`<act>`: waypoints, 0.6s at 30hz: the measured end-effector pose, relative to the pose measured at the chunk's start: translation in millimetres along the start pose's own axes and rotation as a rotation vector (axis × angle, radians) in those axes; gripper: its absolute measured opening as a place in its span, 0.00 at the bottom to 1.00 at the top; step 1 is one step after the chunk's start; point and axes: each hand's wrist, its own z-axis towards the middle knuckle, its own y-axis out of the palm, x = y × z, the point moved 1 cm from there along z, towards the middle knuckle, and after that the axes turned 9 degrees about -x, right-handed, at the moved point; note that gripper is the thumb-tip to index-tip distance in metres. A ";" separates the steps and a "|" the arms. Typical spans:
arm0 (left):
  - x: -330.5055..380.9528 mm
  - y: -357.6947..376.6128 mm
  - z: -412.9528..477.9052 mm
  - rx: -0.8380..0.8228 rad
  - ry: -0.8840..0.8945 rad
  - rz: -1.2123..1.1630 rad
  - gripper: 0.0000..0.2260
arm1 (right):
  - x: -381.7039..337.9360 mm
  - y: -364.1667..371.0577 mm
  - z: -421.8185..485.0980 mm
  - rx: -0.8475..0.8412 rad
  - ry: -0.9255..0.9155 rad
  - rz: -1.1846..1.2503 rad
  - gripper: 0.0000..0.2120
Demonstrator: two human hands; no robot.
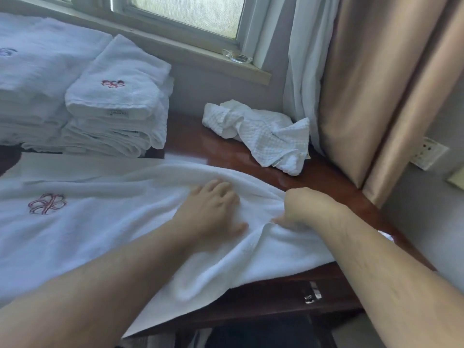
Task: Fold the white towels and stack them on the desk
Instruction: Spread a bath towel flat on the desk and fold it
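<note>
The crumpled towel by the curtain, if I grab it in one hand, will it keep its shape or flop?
The crumpled towel would probably flop and unfurl: it lies in loose bunched folds, not stiff. It looks light, being thin waffle-like cloth. It should slide easily if pushed, since the desk looks glossy.

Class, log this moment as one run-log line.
step: folding | left hand: flat on towel | right hand: grips towel edge | stack: back left of desk | crumpled towel: unfolded

left hand (213,209): bare, no ring | right hand (306,209): bare | 2 forearms: unsleeved, no watch
</note>
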 end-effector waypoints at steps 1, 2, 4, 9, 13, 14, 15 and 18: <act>0.2 3.9 -0.4 -0.039 0.042 -0.005 0.35 | -0.7 -1.8 1.2 -0.064 -0.003 -0.031 0.23; -1.6 6.9 -1.1 -0.086 0.051 0.002 0.38 | -0.4 -4.7 2.3 -0.099 0.004 -0.057 0.19; -7.1 11.4 -3.2 -0.133 0.051 0.029 0.43 | 0.6 -10.8 7.7 0.008 0.031 -0.077 0.09; -12.9 12.0 -6.9 -0.146 0.045 0.011 0.46 | -20.3 -13.7 24.5 0.577 -0.060 0.102 0.10; -20.4 13.2 -5.2 -0.190 -0.059 -0.029 0.53 | -17.5 -4.7 27.4 0.246 -0.008 0.062 0.16; -22.0 13.3 -3.7 -0.183 -0.078 -0.031 0.52 | -12.0 -4.8 23.9 0.176 -0.003 0.021 0.18; -23.1 13.6 -2.3 -0.177 -0.095 -0.031 0.52 | -7.3 -4.5 21.1 0.105 -0.014 -0.034 0.18; -23.0 14.8 3.0 -0.187 -0.122 -0.025 0.51 | 1.0 -0.8 17.7 -0.025 -0.146 -0.088 0.24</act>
